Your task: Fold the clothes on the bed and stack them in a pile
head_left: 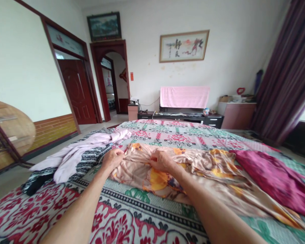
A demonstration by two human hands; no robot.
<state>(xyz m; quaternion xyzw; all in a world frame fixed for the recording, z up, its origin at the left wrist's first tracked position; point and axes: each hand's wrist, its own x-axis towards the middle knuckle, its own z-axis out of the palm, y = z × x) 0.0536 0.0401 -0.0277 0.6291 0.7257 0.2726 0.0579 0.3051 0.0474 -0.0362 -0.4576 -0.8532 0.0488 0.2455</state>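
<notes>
Holding the flowery cloth point(142, 174) with both hands, the person reaches out over the bed point(132, 217). The left hand point(113, 158) has its grip closed on the top left corner of the cloth, with the fingers curled in tight. The right hand point(161, 160) has its grip closed on the top edge too, a bit further right. The cloth is bunched into little folds under its fingers. The two hands are near each other but do not touch.

The cloth is peach with big orange flowers. It lies across the middle of the bed, on top of the bed cover, and runs off to the right in a long crumpled strip.

Just left of the left hand is a black and white stripy cloth point(90, 159). A soft purple shirt point(76, 150) lies on top of it. On the right side of the bed is a dark pink cloth point(269, 176), touching the flowery one.

Far behind the bed, a pink towel point(184, 96) hangs above a low dark cabinet point(210, 119) by the wall. A framed picture point(184, 45) hangs higher up on that wall.
</notes>
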